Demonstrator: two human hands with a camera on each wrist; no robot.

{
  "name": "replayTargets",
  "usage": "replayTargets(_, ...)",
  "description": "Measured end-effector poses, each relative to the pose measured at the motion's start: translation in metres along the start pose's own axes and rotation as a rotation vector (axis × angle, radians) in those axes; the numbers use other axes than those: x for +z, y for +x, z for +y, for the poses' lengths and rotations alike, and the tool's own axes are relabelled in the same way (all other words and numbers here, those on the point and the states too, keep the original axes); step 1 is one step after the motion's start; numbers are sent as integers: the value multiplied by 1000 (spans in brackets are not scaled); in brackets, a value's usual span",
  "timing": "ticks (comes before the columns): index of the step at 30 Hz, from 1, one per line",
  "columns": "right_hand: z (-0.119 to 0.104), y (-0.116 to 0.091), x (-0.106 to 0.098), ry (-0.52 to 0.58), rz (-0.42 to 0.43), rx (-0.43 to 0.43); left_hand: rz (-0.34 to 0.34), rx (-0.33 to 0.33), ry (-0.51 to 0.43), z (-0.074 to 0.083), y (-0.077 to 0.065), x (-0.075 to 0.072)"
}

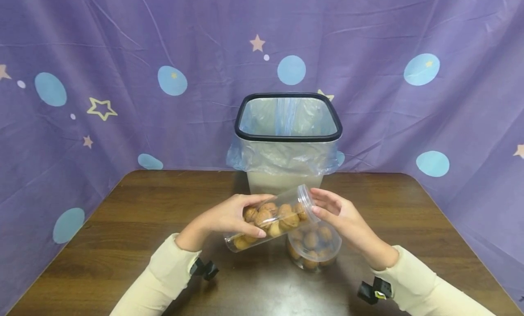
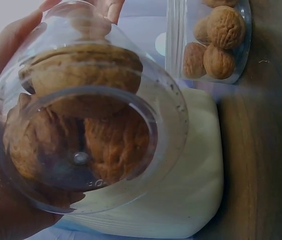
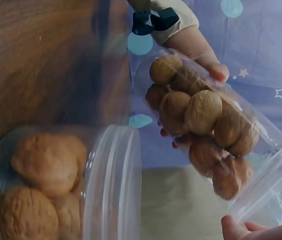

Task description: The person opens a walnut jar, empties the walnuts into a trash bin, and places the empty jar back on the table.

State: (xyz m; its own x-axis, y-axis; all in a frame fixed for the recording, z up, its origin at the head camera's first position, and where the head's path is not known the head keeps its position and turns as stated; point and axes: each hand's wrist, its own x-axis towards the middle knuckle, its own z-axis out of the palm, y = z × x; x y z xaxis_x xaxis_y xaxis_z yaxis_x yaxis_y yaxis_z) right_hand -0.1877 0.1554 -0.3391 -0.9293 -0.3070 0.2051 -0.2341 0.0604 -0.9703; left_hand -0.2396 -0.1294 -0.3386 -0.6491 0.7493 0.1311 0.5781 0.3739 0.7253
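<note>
My left hand (image 1: 233,216) grips a tall clear plastic jar (image 2: 173,117) round its middle, thumb on the near side. Walnuts (image 1: 288,217) fill much of this jar, which is tilted with its lidded end up to the right. At that end, the fingers and thumb of my right hand (image 1: 344,216) hold the edge of the clear lid (image 1: 305,202). A second, shorter clear jar (image 3: 113,185), with a lid and walnuts inside, stands upright on the table beneath the right hand. The left wrist view shows the tall jar's base close up.
Behind the jars stands a pale bin (image 1: 282,182) with a black rim (image 1: 288,138) and a translucent bluish bag liner (image 1: 286,157). All of this is on a brown wooden table (image 1: 143,207). A purple patterned curtain (image 1: 204,47) hangs behind and on both sides.
</note>
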Motion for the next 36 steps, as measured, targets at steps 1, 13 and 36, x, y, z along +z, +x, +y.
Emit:
replayTargets(1, 0, 0, 1, 15, 5, 8, 1, -5, 4, 0, 0, 0)
replayTargets(13, 1, 2, 7, 71, 50, 37, 11, -21, 15, 1, 1, 0)
replayTargets(36, 7, 2, 0, 195, -30, -117, -28, 5, -59, -1, -1, 1)
